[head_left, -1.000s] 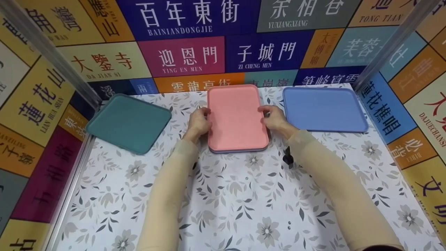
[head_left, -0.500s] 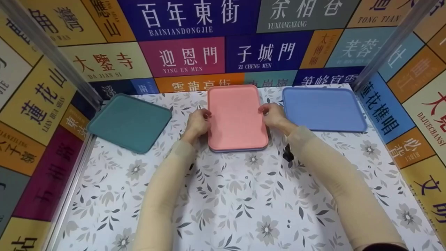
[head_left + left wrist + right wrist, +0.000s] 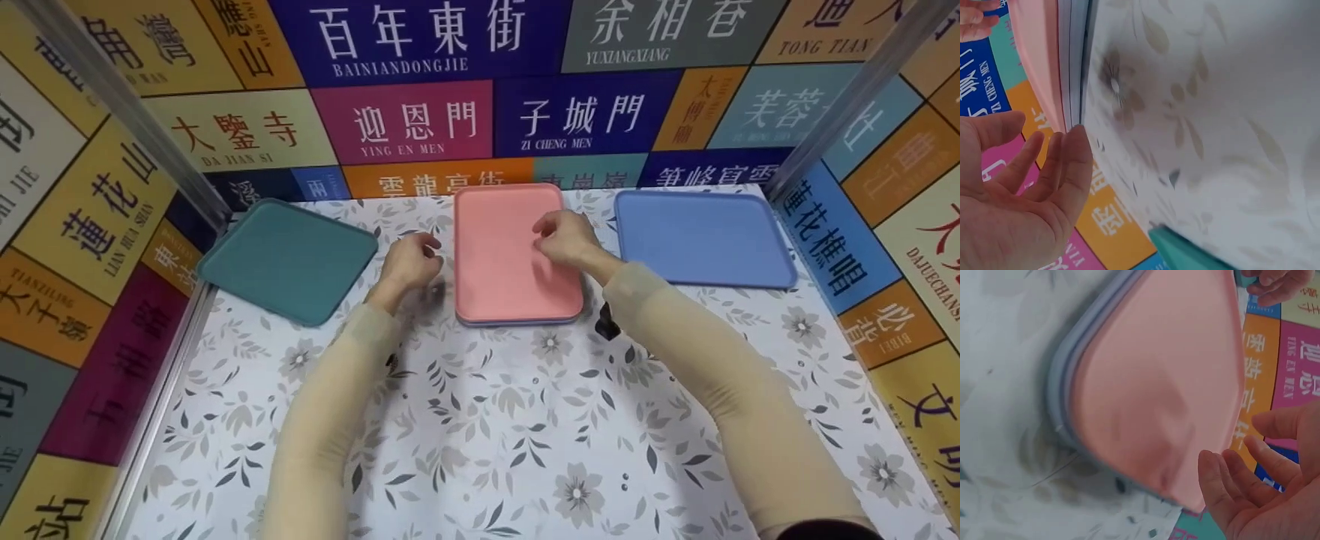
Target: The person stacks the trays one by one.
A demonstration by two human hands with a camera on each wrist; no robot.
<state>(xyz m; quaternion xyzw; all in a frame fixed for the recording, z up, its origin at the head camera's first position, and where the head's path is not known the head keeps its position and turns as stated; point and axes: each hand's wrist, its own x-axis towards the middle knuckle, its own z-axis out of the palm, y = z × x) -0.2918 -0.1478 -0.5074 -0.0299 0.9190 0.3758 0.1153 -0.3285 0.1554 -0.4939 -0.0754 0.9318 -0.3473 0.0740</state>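
A pink rectangular tray (image 3: 502, 262) lies on top of a stack in the middle of the table; edges of bluish-grey trays (image 3: 1076, 62) show beneath it in the left wrist view. My left hand (image 3: 409, 262) is just left of the stack, apart from it, with loosely bent fingers and nothing held. Above the pink tray's right part hovers my right hand (image 3: 566, 238), its fingers relaxed and holding nothing; a faint shadow falls on the tray below. In the right wrist view the fingers (image 3: 1216, 484) are spread apart.
To the left a green tray (image 3: 289, 259) lies at an angle. A blue tray (image 3: 705, 238) lies at the right, near the back edge. Panels with large characters (image 3: 420, 120) wall in the flower-patterned table (image 3: 480, 435) at the back and sides.
Both hands have let go of the stack's sides. The left hand has moved away to the left; the right hand has risen and moved left over the pink tray. The trays stay put.
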